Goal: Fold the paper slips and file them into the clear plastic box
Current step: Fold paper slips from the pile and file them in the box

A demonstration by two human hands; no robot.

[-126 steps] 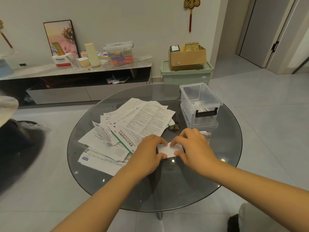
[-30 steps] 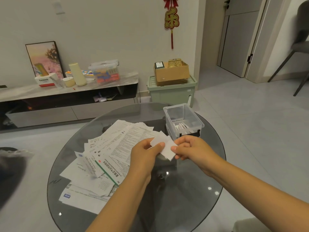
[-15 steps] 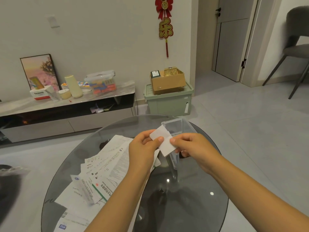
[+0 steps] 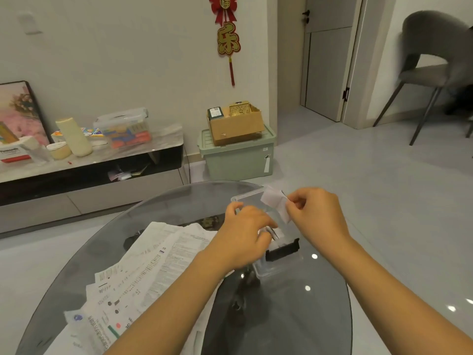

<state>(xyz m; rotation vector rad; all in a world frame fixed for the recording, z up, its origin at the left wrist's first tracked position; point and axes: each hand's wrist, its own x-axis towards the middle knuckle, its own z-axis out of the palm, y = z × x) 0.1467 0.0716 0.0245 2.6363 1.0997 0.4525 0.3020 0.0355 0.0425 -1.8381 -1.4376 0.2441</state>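
Observation:
My right hand (image 4: 316, 216) pinches a small folded white slip (image 4: 275, 201) and holds it in the air over the far side of the clear plastic box (image 4: 247, 197). The box stands on the round glass table (image 4: 294, 316), its black latch (image 4: 281, 248) facing me. Several folded slips (image 4: 279, 238) lie inside it. My left hand (image 4: 243, 234) reaches over the box's near-left side, fingers extended down into it toward those slips and holding nothing. A loose pile of unfolded printed papers (image 4: 153, 265) spreads across the table's left half.
Beyond the table a green storage bin (image 4: 238, 157) carries a cardboard box (image 4: 236, 124). A low console (image 4: 89, 170) with containers runs along the left wall. A grey chair (image 4: 435, 67) stands at the far right.
My left hand has let go of the folded slip and dropped into the box. My right hand alone now holds the slip, moved right over the box. The view has tilted upward.

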